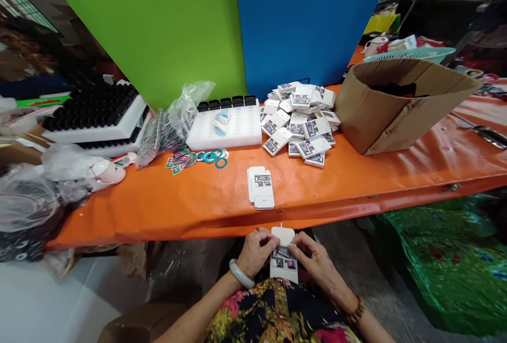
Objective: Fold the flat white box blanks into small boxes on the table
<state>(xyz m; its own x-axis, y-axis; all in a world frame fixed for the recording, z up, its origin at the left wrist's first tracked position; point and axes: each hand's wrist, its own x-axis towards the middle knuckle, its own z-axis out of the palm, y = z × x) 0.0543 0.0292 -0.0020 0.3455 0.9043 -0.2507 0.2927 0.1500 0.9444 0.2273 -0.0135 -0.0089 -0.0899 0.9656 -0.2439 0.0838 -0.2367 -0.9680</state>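
Observation:
Between my hands, just off the table's front edge, is a small white printed carton [284,265] with its end flap pointing away from me. My left hand [256,252] grips its left side near the top, thumb and fingers pinched. On the opposite side my right hand [312,256] holds the carton with the thumb on its printed face. A short stack of flat unfolded cartons [261,188] lies on the table straight ahead. Beyond it is a heap of made-up small boxes [303,116] with the same print.
An orange-covered table [190,200] runs across. A white foam tray [241,126] with black pieces, teal rings [216,156] and stickers [180,159] lie left of the heap. On the right stands a brown cardboard box [380,121]; further left, a foam stack of black pieces [95,121].

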